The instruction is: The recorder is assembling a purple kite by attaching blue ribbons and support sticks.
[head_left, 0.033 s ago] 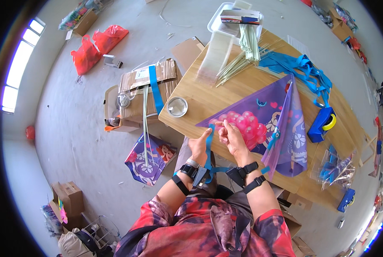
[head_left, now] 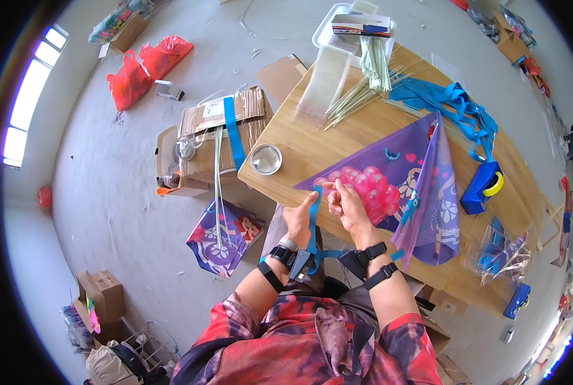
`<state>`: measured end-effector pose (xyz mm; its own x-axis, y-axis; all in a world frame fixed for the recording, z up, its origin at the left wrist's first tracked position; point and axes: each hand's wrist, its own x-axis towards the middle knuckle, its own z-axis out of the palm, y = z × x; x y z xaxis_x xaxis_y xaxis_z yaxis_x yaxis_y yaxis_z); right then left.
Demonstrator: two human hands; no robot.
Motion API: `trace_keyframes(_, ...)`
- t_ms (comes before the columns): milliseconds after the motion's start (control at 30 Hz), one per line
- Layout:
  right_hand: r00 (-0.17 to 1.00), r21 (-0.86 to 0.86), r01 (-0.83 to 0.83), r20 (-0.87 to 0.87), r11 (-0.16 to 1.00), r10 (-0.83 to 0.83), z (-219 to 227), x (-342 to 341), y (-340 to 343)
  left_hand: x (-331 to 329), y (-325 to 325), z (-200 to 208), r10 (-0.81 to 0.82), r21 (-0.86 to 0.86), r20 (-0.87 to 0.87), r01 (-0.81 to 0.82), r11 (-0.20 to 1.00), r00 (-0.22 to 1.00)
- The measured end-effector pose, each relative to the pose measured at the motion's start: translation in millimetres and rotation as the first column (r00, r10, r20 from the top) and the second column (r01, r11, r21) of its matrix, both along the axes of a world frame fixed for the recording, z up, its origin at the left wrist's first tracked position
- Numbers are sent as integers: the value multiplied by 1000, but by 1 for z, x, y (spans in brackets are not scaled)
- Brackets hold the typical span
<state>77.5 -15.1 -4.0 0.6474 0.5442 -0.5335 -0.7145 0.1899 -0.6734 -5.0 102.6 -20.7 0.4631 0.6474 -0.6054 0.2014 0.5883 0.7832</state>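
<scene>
A purple kite [head_left: 357,160] printed with pink balloons and white flowers lies on the wooden table, with one fold overhanging its near edge. At the table's front edge, my left hand [head_left: 295,221] pinches a blue ribbon [head_left: 313,224] between thumb and fingers. The ribbon hangs from there toward my lap and runs right, behind my right wrist. Just beside it, my right hand [head_left: 348,206] is closed, thumb against curled fingers, close to the kite's left corner; whatever is in those fingers is too small to make out.
On the wooden table [head_left: 293,135] are a round tin [head_left: 266,159], pale thin sticks [head_left: 347,102], blue ribbons [head_left: 466,106], a blue tape dispenser [head_left: 481,187] and plastic packets [head_left: 504,251]. A taped cardboard box [head_left: 200,151] stands left, with another purple printed piece [head_left: 222,247] below it.
</scene>
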Motion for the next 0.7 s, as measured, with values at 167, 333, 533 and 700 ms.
trace_keyframes(167,999,-46,-26,-31,999,25,1,-2,9,-2,3,-9,11,-37,24,-10,999,1000)
trace_keyframes(333,999,-81,-21,23,996,23,-2,-4,11,-1,2,-19,1,-37,77,2,999,997)
trace_keyframes(533,987,-279,-22,148,960,66,6,-11,19,-2,4,-24,-26,-64,53,29,998,998)
trace_keyframes(700,980,-333,-8,184,943,73,9,-14,23,-4,4,-19,-47,-79,115,56,995,992)
